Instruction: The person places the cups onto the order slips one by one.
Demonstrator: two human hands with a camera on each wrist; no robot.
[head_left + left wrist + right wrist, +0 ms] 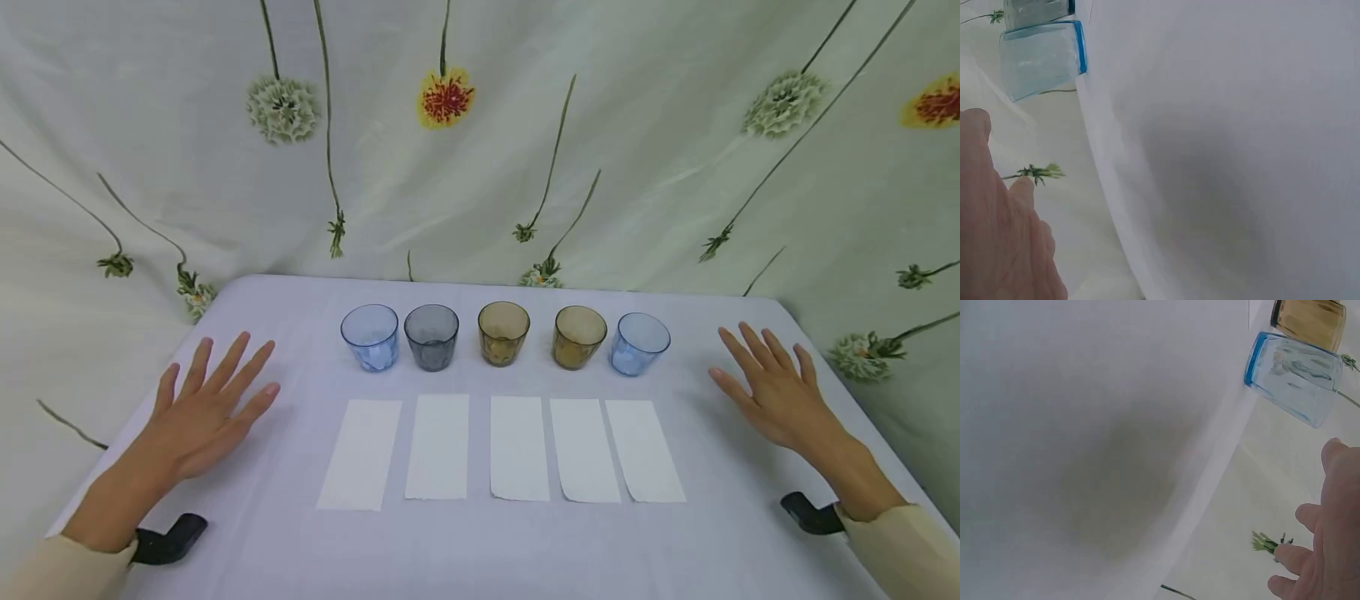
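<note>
My left hand [206,417] is held over the left side of the table, fingers spread and holding nothing. On the other side my right hand [780,400] is spread the same way, also holding nothing. Between them stands a row of glasses: a blue glass [371,337] nearest my left hand, a grey glass [432,337], an amber glass [503,333], another amber glass [579,337], and a second blue glass [638,343] nearest my right hand. In front of the glasses lie several white paper strips, among them a middle strip [519,450].
A pale cloth covers the table [480,550]. Behind it hangs a flower-printed curtain [637,125]. Each wrist wears a black strap mount, the left mount [171,540] and the right mount [812,514].
</note>
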